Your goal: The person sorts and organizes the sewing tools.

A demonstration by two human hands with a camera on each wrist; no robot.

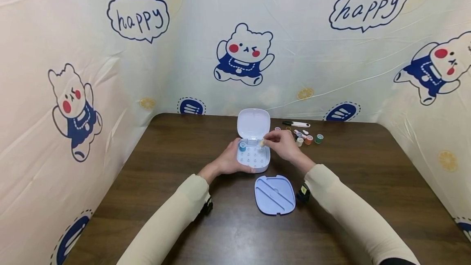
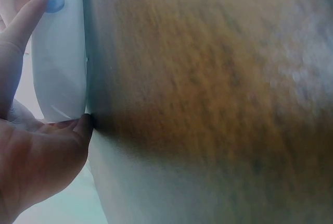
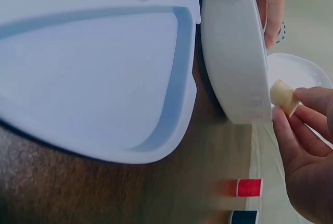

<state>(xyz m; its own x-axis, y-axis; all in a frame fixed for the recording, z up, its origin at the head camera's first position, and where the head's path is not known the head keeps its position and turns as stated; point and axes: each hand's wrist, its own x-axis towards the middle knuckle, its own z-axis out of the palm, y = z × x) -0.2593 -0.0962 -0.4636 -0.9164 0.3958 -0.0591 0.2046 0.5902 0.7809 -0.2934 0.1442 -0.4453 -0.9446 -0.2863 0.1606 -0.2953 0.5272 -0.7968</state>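
A white sewing box [image 1: 260, 169] with rows of small pegs stands on the table, its hinged lid [image 1: 254, 122] raised. My left hand [image 1: 229, 159] grips the box around its left side, thumb along the front by a blue button [image 2: 55, 3]. A blue thread spool [image 1: 242, 147] sits at the box's back left. Over its back right corner, my right hand [image 1: 284, 144] pinches a cream thread spool [image 3: 283, 96] between thumb and fingers. Whether that spool touches a peg is hidden.
A light blue divided tray [image 1: 275, 196] lies in front of the box. Right of the box are several loose spools, among them a green spool [image 1: 319, 138] and an orange-red spool [image 1: 308, 139]. Behind them lies a black-and-white slim tool [image 1: 296, 124]. A printed curtain [image 1: 206, 44] surrounds the table.
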